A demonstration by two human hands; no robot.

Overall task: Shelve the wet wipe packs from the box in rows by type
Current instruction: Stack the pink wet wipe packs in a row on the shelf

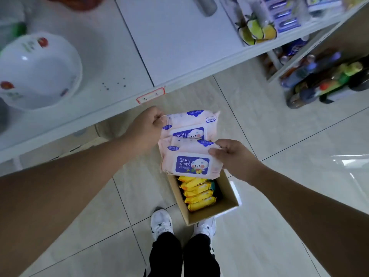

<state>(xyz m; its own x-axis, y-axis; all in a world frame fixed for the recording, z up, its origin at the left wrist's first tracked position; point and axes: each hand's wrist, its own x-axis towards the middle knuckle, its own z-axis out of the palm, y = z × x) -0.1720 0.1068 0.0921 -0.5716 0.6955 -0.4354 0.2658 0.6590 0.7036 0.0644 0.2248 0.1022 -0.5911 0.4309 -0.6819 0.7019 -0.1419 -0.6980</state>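
Two pink baby-wipe packs held over the open box, one in each hand.

The nearer pink pack (191, 163) sits in the right hand (232, 156), whose grip pinches its upper right edge, thumb on top; it overlaps the lower part of the farther pink pack (189, 124), which the left hand (145, 126) clasps by its left end, grip closed around the wrapper. Both packs show a blue "BABY WIPES" lid label and hang above the cardboard box (225, 204) on the tiled floor (279, 226), in front of two white shoes (161, 223). Inside the box, yellow packs (197, 193) stand in a row on edge. At 11 o'clock from the packs, a white shelf (123, 56) carries a white bowl (38, 68) at its left, with a red-bordered price tag (150, 95) on the front edge. At 2 o'clock, bottles (323, 78) crowd a lower rack.
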